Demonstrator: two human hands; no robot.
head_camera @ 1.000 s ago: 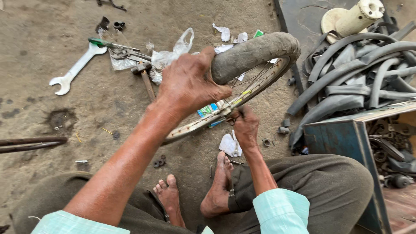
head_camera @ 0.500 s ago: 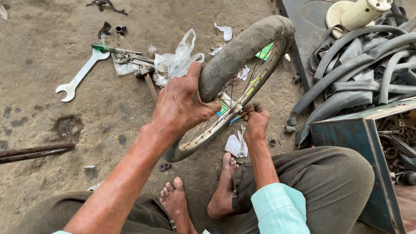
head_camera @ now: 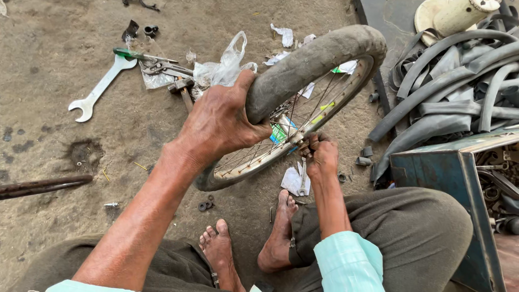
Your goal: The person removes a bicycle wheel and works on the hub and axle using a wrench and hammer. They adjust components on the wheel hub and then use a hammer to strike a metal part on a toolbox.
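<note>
At the hub (head_camera: 299, 141) | right hand (head_camera: 323, 158) pinched there, maybe on a nut | left hand (head_camera: 219, 121) clamps tyre (head_camera: 308, 62) | keep wheel steady

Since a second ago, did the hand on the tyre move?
Yes. The left hand slid along the bicycle wheel tyre toward the person's bare feet; the wheel also tipped up, farther from the flat spanner on the ground.

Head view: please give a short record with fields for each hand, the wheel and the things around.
left hand: grips the tyre of the wheel
right hand: at the hub, fingers closed there
wheel: held tilted, above the feet
ground: spanner, plastic bag, paper scraps
right side: blue box, pile of rubber tubes
</note>
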